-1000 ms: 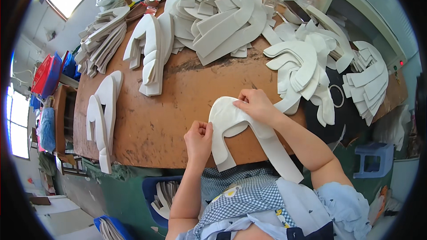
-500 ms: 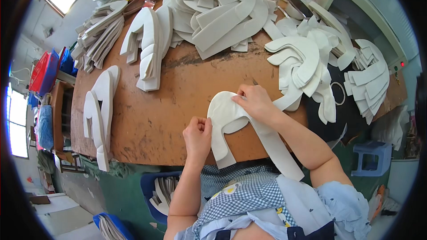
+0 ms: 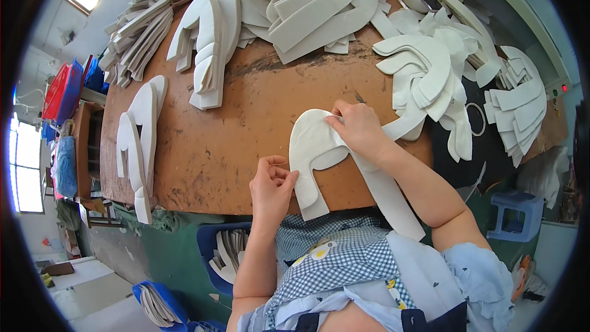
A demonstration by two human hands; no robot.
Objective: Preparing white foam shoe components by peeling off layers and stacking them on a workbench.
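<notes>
A white U-shaped padded piece (image 3: 305, 138) lies at the front of the table, its curved end away from me. A second, longer white strip (image 3: 390, 200) lies under it and hangs over the near edge on the right. My right hand (image 3: 358, 128) is closed on the top right of the curve, thumb and fingers pinching the rim. At the left edge, my left hand (image 3: 271, 185) has its fingers curled and its thumb tip on the piece's border; what its fingertips hold underneath is hidden.
A large heap of white curved pieces (image 3: 319, 9) covers the far side of the brown table (image 3: 203, 154). Smaller stacks (image 3: 140, 147) stand left, and more pieces (image 3: 421, 71) lie right, beside a dark cloth (image 3: 452, 141) with scissors (image 3: 476, 181). A blue stool (image 3: 516, 215) stands right.
My left hand has slid slightly down the left edge, its fingers a little looser. The right hand keeps its pinch. The whole view has shifted slightly.
</notes>
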